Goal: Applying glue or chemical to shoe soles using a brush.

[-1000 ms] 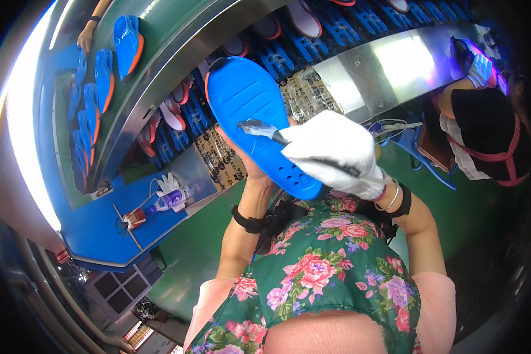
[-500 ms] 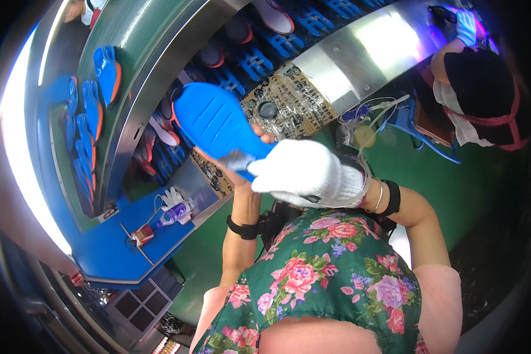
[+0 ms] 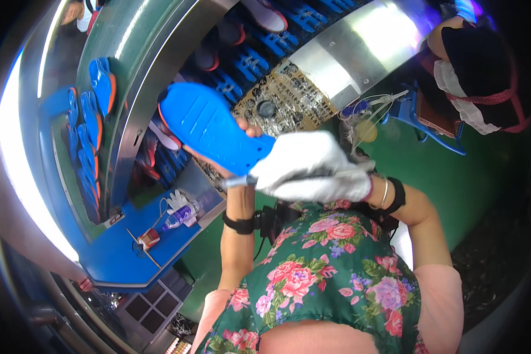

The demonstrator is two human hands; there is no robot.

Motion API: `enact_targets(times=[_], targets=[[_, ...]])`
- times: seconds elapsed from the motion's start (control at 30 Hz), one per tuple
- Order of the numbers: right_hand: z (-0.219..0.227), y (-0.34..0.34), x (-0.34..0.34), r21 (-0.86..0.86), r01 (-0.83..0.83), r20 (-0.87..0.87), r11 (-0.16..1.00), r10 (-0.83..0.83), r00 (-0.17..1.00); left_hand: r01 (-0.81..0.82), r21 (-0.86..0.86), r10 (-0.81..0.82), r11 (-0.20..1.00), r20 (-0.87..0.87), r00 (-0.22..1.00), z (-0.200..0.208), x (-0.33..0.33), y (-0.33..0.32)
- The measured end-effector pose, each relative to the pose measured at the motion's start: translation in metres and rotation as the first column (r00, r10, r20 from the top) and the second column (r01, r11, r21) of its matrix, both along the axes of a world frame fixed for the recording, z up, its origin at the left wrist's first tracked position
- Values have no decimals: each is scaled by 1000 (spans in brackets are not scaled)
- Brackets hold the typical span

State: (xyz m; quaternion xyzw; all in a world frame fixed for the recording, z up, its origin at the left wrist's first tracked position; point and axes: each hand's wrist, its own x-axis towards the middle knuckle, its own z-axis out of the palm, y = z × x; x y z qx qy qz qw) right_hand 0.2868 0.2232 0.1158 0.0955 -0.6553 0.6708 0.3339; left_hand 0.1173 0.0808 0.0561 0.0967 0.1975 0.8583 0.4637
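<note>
A blue shoe sole [image 3: 203, 127] with an orange-red edge lies tilted across my left hand [image 3: 250, 127]. My bare left fingers curl over its far side, while the palm is mostly hidden underneath. The sole's face shows several grooves near the wide end and small holes near the narrow end. My right hand [image 3: 307, 168], in a white knitted glove, is closed around a thin brush [image 3: 237, 182], blurred by motion. The brush's grey tip sticks out left of the glove, just below the sole's near edge. The glove covers the sole's narrow end from view.
Several blue soles with orange edges [image 3: 90, 121] lie on a green conveyor [image 3: 138, 50] at left. Shoe uppers [image 3: 265, 16] and blue racks stand behind. A taped cardboard sheet [image 3: 292, 97] carries a round dark cup [image 3: 266, 108]. A bottle [image 3: 180, 215] rests on a blue table [image 3: 118, 259]. Another person [image 3: 478, 71] works at right.
The brush has come off the sole's face and dropped toward me, below its near edge. My left hand has shifted the sole slightly left.
</note>
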Motion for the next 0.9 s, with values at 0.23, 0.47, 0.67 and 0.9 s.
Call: enact_targets(times=[0.23, 0.47, 0.67, 0.9], targets=[[-7, -3, 5, 442, 246, -57, 863, -247, 967, 81, -23, -80, 996, 59, 995, 19, -5, 24], [-2, 11, 1, 177, 124, 123, 976, -147, 981, 107, 28, -110, 994, 114, 987, 17, -13, 19], [1, 6, 4, 293, -29, 54, 956, 14, 998, 181, -11, -176, 983, 178, 968, 21, -26, 28], [-14, 11, -2, 538, 73, -29, 840, -68, 997, 397, -147, -391, 906, 69, 918, 12, -51, 28]])
